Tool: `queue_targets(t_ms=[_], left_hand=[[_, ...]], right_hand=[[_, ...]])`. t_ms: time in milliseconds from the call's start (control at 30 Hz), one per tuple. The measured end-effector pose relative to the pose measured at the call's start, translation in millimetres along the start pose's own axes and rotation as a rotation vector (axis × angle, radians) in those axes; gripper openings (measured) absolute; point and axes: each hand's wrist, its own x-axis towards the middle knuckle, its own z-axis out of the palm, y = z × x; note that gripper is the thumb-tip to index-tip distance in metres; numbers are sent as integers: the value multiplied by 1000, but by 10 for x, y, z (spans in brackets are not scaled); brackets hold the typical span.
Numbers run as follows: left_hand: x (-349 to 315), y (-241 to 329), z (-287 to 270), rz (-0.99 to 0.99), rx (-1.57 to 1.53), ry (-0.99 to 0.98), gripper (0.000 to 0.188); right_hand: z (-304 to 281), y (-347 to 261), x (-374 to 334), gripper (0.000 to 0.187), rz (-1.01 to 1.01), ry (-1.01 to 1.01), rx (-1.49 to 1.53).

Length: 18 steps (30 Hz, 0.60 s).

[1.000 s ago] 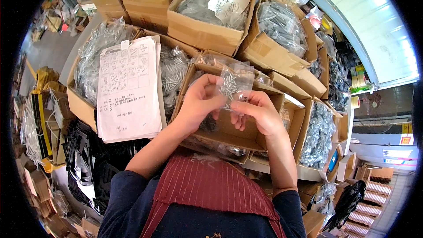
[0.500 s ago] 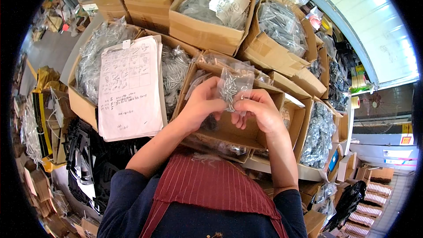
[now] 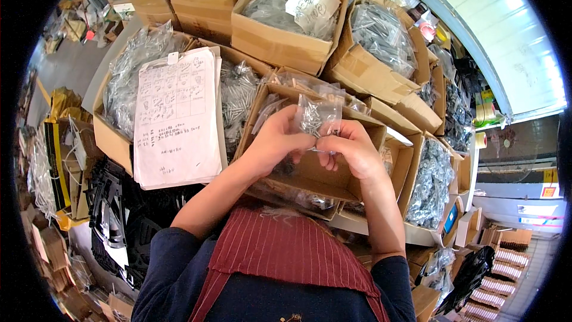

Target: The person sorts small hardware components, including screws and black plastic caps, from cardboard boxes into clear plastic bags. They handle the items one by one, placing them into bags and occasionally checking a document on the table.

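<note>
papers point(image 3: 176, 122) beside hands point(image 3: 277, 142), carton point(image 3: 325, 182) beneath

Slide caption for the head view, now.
Left hand and right hand pinch a clear bag of small metal parts over an open cardboard box.

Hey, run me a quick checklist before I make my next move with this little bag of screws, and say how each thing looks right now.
1. Grip on the small clear bag: ok, the left hand and the right hand both hold it.
2. Screws inside the bag: ok, a cluster shows through the plastic.
3. Screw count: cannot tell, they overlap.
4. Bag sealed: cannot tell, fingers cover its lower edge.
5. Bare space in the open carton beneath the hands: ok, part of its bottom shows.
6. Paper sheets on the left in view: ok, the top one lies face up, clear of both hands.
</note>
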Motion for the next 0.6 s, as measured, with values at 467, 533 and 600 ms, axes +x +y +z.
queue_targets(t_ms=[467,533,600], left_hand=[[-17,48,-67,66,-185,5,42],[-38,49,-25,86,-177,-3,45],[-26,-14,-17,156,-130,-8,48]], right_hand=[[26,-41,-22,9,-85,95,127],[24,-34,-18,11,-86,101,129],[17,-10,-5,14,-83,92,125]])
